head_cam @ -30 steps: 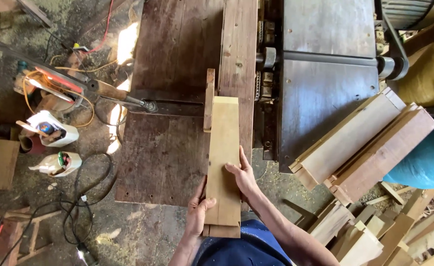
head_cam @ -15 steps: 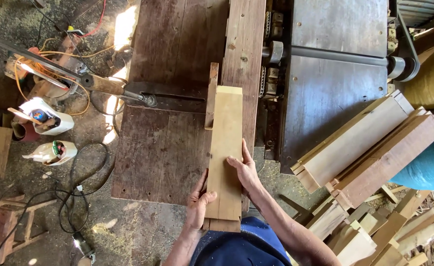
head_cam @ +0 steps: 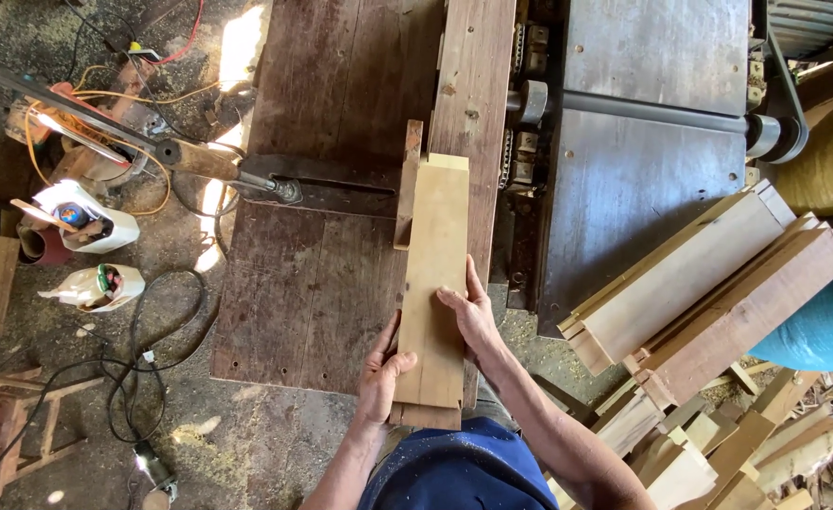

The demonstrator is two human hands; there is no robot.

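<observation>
Both grips press on the pale board: left hand clasps its near edge, right hand lies flat on top. The board lies lengthwise on the dark worktop against the fence strip, seemingly mid-feed; next calls for a steady forward push.

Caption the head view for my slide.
Left hand and right hand press a long pale wooden board on a dark workbench.

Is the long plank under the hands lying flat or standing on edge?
Flat. The plank shows its broad face upward on the workbench, with the left hand and right hand on it.
</observation>
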